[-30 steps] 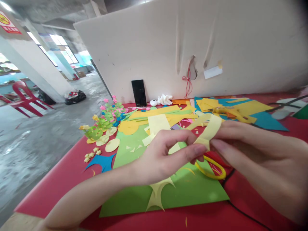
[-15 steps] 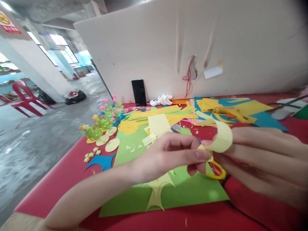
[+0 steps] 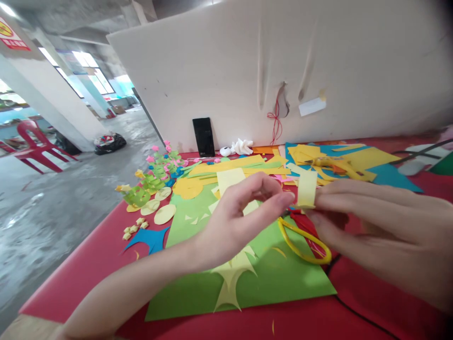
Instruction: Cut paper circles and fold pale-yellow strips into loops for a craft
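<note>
My right hand [image 3: 375, 226] pinches a pale yellow paper strip [image 3: 307, 189] between thumb and fingers; the strip stands up, with its lower part folded flat. My left hand [image 3: 244, 217] has thumb and index finger bent together at the strip's left edge, closed on its low end, though the contact is partly hidden. Just below the hands lie scissors with yellow handles [image 3: 300, 245], their blades mostly covered. Under them is a green paper sheet [image 3: 283, 288] bearing pale yellow offcuts [image 3: 228, 288].
At left stand paper flowers [image 3: 166, 163], beside pale paper discs [image 3: 165, 214], small folded paper stars [image 3: 133, 229] and a blue offcut [image 3: 152, 237]. A yellow glue gun [image 3: 343, 167] rests on papers at back right. A black phone [image 3: 204, 137] leans on the white board [image 3: 226, 71].
The paper strip has turned from a curl to standing upright, edge folded. My left fingers have shifted up and left slightly, and my right hand has rotated, uncovering more of the scissors' handles.
</note>
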